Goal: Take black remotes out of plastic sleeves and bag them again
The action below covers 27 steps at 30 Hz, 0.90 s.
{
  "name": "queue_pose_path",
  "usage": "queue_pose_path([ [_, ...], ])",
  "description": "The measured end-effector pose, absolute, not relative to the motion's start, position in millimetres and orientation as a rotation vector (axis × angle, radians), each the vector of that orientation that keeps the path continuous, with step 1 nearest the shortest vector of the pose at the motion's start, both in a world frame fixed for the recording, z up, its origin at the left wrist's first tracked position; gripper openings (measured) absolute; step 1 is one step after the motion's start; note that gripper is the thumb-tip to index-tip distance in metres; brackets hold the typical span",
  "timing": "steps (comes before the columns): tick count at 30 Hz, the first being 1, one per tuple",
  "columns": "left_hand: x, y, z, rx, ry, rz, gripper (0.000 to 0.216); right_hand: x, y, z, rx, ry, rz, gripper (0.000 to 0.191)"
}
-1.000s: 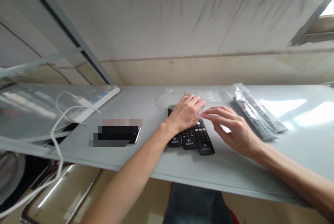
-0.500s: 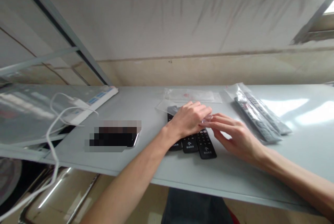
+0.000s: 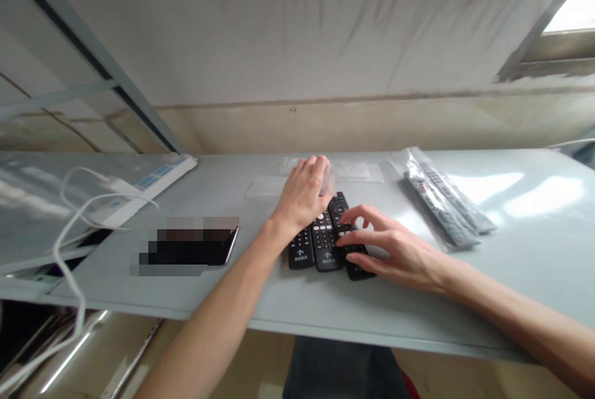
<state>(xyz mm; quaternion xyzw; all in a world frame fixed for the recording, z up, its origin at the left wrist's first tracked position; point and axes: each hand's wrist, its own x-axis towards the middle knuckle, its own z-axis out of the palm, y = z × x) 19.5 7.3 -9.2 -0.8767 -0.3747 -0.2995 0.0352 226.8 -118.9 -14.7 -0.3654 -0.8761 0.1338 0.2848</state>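
Observation:
Three black remote controls lie side by side on the grey table: a left remote (image 3: 301,253), a middle remote (image 3: 326,251) and a right remote (image 3: 339,202). My left hand (image 3: 304,191) is closed on a crumpled clear plastic bag (image 3: 329,181) above the far ends of the left and middle remotes, which it partly hides. My right hand (image 3: 385,239) is over the right remote, its fingers and thumb spread and seemingly touching it. To the right, two more remotes (image 3: 441,204) rest in clear plastic sleeves.
Flat clear plastic sleeves (image 3: 357,171) lie behind the hands. On the left are a partly blurred dark phone (image 3: 218,255), a white power strip (image 3: 174,170) and a white cable (image 3: 69,275) hanging past the front edge. A wall stands behind the table (image 3: 279,300).
My hands have parted. The left moved away to the left with the plastic bag, while the right came down onto the right remote. More of the remotes now shows.

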Motion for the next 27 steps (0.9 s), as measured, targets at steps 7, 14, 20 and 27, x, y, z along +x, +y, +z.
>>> queue_pose_path([
  [7, 22, 3, -6, -2.751, -1.168, -0.991, 0.016, 233, -112, -13, -1.324, -2.124, 0.249, 0.039],
  [14, 17, 12, -11, -2.700, -1.142, -0.999, 0.009, 248, -106, -11, -1.572, -2.123, 0.253, 0.052],
  [20, 12, 14, -8, -2.630, -1.193, -0.997, 0.012, 261, -93, 0, -1.412, -1.542, 0.634, 0.035],
  [27, 16, 11, -8, -2.667, -1.124, -0.986, 0.007, 269, -85, 4, -1.287, -0.958, 0.680, 0.041],
])
